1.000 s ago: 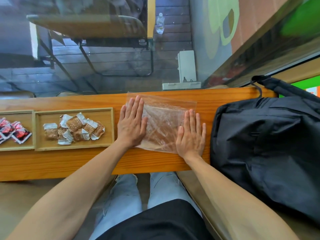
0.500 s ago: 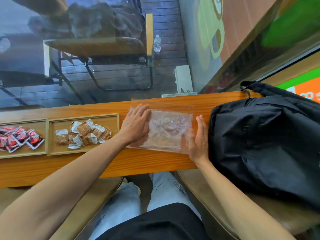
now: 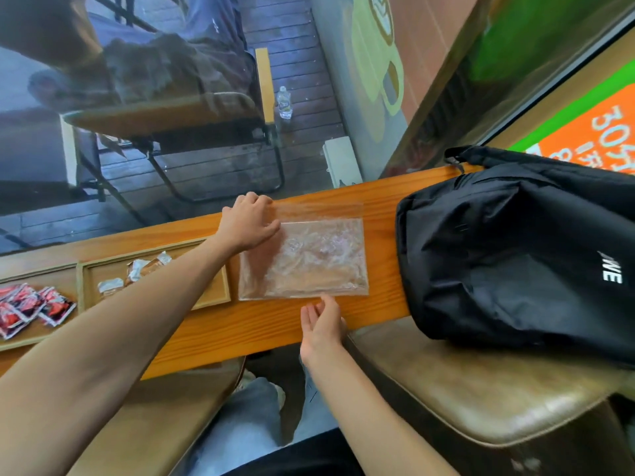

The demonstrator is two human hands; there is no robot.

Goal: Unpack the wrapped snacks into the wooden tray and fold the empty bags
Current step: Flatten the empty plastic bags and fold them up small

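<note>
Now the empty bag (image 3: 304,259) lay flat mid-counter (image 3: 240,324), just right of the tray (image 3: 220,297) holding snacks (image 3: 137,269). The left hand (image 3: 248,224) pinched its far-left corner; the right hand (image 3: 321,326) hovered loosely open at its near edge. A backpack (image 3: 515,252) sat right.

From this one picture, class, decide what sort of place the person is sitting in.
Probably a café window seat. A narrow wooden counter runs along a glass window, a coffee cup mural is painted on the wall outside, and padded stools stand at the counter.
</note>
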